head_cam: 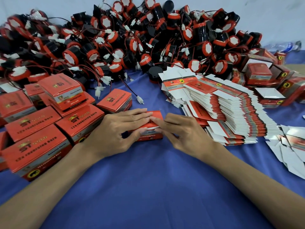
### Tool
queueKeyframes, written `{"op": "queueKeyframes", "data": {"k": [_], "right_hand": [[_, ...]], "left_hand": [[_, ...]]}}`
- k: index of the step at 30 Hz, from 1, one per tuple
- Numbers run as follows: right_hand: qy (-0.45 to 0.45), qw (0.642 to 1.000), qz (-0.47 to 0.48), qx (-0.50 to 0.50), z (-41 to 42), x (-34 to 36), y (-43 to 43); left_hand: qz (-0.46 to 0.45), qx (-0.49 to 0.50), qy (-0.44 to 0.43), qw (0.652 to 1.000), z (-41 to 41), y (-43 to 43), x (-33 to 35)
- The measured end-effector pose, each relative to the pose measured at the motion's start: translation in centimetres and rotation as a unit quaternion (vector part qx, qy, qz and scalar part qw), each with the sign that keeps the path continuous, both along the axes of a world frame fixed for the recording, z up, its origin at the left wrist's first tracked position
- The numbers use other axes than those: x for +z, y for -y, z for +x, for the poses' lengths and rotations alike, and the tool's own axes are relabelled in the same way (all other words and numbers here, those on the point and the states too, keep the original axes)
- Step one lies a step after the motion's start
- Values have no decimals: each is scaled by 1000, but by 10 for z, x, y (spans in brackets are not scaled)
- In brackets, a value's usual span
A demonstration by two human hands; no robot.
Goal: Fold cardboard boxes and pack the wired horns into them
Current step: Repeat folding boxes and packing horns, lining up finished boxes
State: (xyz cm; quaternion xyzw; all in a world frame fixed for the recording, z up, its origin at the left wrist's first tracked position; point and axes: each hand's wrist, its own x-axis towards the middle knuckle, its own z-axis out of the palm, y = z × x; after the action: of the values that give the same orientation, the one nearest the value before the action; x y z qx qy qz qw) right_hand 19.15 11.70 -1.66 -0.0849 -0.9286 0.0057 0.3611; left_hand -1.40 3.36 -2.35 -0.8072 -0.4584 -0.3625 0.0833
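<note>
The cloth (148, 187) on the table is plain deep blue; the horns (113, 37) in the pile have black bodies, red rims and white faces with a wavy edge; their wires (127, 87) are red and black, ending in white plugs (139, 99); the folded boxes (34, 123) are orange-red with black lettering, a gold and black logo, a grey band and a yellow disc holding a black animal; the flat boxes (219, 103) in the stack show red panels, white flaps and thin grey stripes; the box in the middle (148, 137) is red with a white strip and dark letters; the wall (49, 4) is pale bluish white.
</note>
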Motion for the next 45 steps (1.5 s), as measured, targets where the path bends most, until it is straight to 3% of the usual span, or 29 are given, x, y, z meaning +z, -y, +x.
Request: {"op": "queueKeyframes", "data": {"k": [10, 17, 25, 28, 30, 32, 35, 37, 39, 45], "right_hand": [[38, 999, 20, -1, 4, 0, 2], [-22, 1000, -18, 7, 5, -1, -5], [-6, 995, -95, -3, 3, 6, -5], [-11, 993, -37, -115, 5, 12, -15], [-16, 970, 27, -243, 5, 19, -29], [42, 921, 45, -385, 5, 28, -47], [166, 842, -48, -510, 7, 31, -69], [207, 818, -90, -529, 8, 22, -74], [219, 815, -54, -533, 10, 14, -74], [143, 855, 86, -491, 5, 14, -60]], "left_hand": [[-3, 21, -54, 998, 4, -2, 1], [2, 25, -47, 999, 3, -4, -2], [25, 56, -45, 997, 10, -1, 0], [80, 123, -92, 985, 15, 0, 2], [116, 169, -125, 971, 20, 1, 2], [135, 211, -148, 957, 23, 2, 3], [124, 265, -163, 942, 19, 2, 3], [96, 303, -165, 934, 12, 0, 2], [78, 324, -160, 929, 7, -3, 1], [81, 334, -150, 927, 2, -12, 0]]}}
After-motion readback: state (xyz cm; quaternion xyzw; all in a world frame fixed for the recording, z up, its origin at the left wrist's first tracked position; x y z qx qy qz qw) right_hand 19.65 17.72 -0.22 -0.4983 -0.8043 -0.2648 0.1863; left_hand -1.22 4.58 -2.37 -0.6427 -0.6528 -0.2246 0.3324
